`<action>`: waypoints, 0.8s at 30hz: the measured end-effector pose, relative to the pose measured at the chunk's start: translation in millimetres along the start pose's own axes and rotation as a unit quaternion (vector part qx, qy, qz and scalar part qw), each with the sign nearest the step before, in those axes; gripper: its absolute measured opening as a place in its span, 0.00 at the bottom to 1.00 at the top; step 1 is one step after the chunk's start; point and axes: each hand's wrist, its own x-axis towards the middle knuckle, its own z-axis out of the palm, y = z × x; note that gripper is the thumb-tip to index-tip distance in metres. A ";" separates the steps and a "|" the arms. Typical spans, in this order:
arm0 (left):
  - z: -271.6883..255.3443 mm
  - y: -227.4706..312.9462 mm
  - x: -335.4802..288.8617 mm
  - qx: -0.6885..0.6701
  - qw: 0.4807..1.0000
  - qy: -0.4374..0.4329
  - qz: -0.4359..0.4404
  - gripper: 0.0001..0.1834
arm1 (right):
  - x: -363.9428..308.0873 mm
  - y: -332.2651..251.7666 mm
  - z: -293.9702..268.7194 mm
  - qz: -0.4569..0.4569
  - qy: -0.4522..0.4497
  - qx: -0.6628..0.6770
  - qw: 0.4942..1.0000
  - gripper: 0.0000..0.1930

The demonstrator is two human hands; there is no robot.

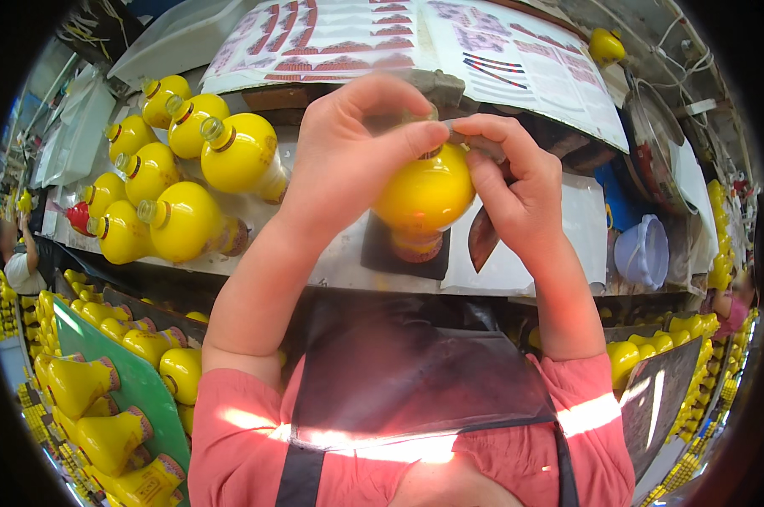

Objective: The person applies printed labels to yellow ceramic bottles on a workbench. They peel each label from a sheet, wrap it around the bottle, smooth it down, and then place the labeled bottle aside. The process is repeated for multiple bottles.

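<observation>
A yellow bottle-shaped vessel [424, 194] with a round body, a clear glass neck and a patterned base stands upright on a dark square pad [377, 249] in front of me. My left hand [352, 148] is closed around its neck, thumb pressed across the front. Beside it my right hand [517, 182] bends its fingers, and its index fingertip meets my left thumb at the neck. A brown, pointed, blade-like piece [482, 240] sticks out below my right palm and seems tucked in that hand. My fingers hide most of the neck.
Several similar yellow bottles [183, 221] stand on the bench to the left, near a red item [78, 217]. Printed decal sheets [331, 42] lie at the back. A pale bucket [644, 252] is at the right. More bottles lean on a green board [128, 380] below left.
</observation>
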 end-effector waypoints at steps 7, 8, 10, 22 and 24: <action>8.8 4.1 4.4 -0.062 0.998 -0.016 -0.017 0.07 | -21.8 -7.1 5.7 -0.168 -0.009 -0.051 0.984 0.17; 9.7 3.7 3.9 -0.085 0.996 -0.020 -0.025 0.07 | -22.8 -6.4 6.4 -0.168 -0.024 -0.091 0.981 0.17; 10.8 3.6 1.3 -0.096 0.995 -0.023 -0.019 0.06 | -24.4 -4.0 7.1 -0.145 0.011 -0.043 0.988 0.17; 12.7 16.9 -12.6 -0.011 0.999 -0.006 0.040 0.08 | -37.9 -4.7 5.0 -0.142 0.048 0.010 0.989 0.16; 11.7 16.5 -14.5 -0.063 0.998 -0.017 0.020 0.07 | -42.7 -6.8 4.4 -0.100 0.040 0.025 0.994 0.17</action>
